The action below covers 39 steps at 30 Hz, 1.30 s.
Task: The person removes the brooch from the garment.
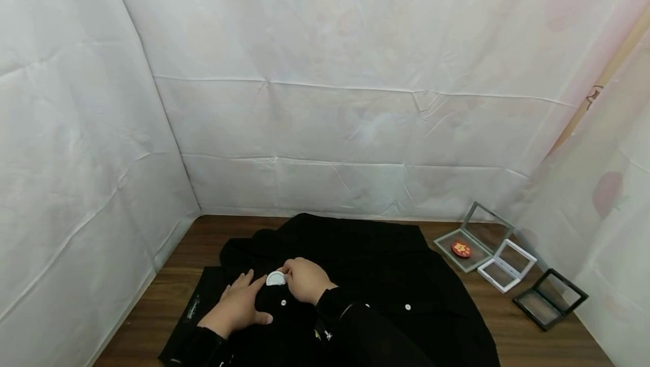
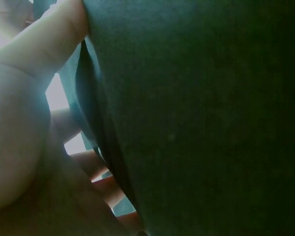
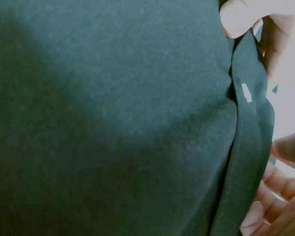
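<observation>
A black garment [image 1: 370,260] with small white buttons [image 1: 408,307] lies spread on the wooden table. My left hand [image 1: 236,303] rests on it, fingers spread and thumb apart, with the index fingertip right at a small white round piece [image 1: 276,278]. At the other edge of that piece my right hand [image 1: 306,280] pinches, fingers curled; what the piece is I cannot tell. Dark cloth [image 2: 187,123] fills most of the left wrist view, with left-hand fingers along its edge. A folded strip of the cloth [image 3: 253,118] and a white mark [image 3: 247,92] show in the right wrist view.
On the wooden table [image 1: 147,299], to the right of the garment, stand several open hinged cases. A grey one [image 1: 452,257] holds a red round piece [image 1: 461,249]; a white [image 1: 500,279] and a black one [image 1: 538,307] stand beside it. Pale curtains [image 1: 330,101] enclose the table.
</observation>
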### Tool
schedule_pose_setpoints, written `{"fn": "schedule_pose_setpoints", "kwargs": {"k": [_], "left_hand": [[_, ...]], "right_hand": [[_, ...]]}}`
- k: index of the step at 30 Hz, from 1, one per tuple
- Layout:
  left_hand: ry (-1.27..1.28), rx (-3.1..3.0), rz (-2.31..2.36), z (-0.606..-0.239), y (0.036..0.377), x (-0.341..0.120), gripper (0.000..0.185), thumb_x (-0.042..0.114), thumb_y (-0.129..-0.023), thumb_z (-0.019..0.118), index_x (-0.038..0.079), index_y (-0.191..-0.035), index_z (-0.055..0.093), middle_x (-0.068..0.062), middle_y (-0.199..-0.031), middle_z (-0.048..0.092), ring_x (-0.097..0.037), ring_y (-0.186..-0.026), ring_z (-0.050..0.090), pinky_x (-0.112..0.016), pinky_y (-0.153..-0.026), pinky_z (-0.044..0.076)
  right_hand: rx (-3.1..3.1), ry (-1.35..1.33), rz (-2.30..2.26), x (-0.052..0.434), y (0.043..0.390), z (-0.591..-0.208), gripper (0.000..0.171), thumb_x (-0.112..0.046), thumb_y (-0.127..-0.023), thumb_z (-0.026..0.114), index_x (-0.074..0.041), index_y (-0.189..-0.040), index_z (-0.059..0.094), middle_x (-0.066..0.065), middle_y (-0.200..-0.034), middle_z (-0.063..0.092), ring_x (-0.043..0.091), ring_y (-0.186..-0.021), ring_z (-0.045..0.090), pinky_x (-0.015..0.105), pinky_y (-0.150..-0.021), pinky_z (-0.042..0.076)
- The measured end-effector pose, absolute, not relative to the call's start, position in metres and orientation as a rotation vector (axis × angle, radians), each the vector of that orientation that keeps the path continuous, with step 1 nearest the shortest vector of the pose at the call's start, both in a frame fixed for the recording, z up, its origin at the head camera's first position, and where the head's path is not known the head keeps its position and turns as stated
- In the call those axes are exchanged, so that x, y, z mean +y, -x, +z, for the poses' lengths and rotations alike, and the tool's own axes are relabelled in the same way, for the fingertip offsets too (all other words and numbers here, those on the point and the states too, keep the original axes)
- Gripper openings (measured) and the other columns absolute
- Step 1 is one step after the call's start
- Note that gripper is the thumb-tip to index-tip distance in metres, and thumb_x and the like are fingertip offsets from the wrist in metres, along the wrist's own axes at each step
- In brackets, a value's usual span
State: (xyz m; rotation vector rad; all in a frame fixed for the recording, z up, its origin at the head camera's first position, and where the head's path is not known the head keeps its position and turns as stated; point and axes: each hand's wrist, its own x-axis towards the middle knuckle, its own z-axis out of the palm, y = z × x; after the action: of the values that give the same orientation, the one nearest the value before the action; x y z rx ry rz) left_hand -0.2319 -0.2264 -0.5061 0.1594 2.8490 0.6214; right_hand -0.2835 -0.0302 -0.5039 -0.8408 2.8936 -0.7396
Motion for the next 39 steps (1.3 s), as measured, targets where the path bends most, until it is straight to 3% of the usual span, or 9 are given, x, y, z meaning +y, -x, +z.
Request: {"fn": "schedule_pose_setpoints", "kwargs": {"k": [10, 22, 39], "left_hand": [[-0.152, 2.847, 0.608, -0.505, 0.232, -0.225, 0.093, 0.039, -0.072, 0.094, 0.009, -0.150, 0.054, -0.036, -0.157, 0.032, -0.058, -0.146, 0.024, -0.077, -0.111, 0.020], [-0.174, 2.855, 0.559, -0.506, 0.232, -0.227, 0.100, 0.048, -0.070, 0.093, 0.009, -0.152, 0.052, -0.034, -0.159, 0.032, -0.056, -0.147, 0.024, -0.075, -0.112, 0.022], [-0.165, 2.861, 0.584, -0.509, 0.233, -0.230, 0.103, 0.048, -0.069, 0.094, 0.008, -0.152, 0.051, -0.033, -0.159, 0.033, -0.055, -0.147, 0.025, -0.074, -0.112, 0.022]], "right_hand": [[2.891, 0.871, -0.793, -0.030, 0.279, -0.497, 0.006, -0.018, -0.099, 0.071, -0.013, -0.100, 0.073, -0.008, -0.085, 0.064, 0.004, -0.071, 0.056, 0.025, -0.069, 0.050], [2.868, 0.910, -0.846, -0.035, 0.283, -0.500, 0.006, -0.016, -0.099, 0.070, -0.018, -0.101, 0.075, -0.010, -0.088, 0.067, 0.001, -0.074, 0.057, 0.023, -0.070, 0.050], [2.848, 0.926, -0.921, -0.038, 0.282, -0.510, 0.006, -0.016, -0.099, 0.072, -0.021, -0.097, 0.073, -0.014, -0.084, 0.067, -0.003, -0.073, 0.057, 0.021, -0.070, 0.050]]}}
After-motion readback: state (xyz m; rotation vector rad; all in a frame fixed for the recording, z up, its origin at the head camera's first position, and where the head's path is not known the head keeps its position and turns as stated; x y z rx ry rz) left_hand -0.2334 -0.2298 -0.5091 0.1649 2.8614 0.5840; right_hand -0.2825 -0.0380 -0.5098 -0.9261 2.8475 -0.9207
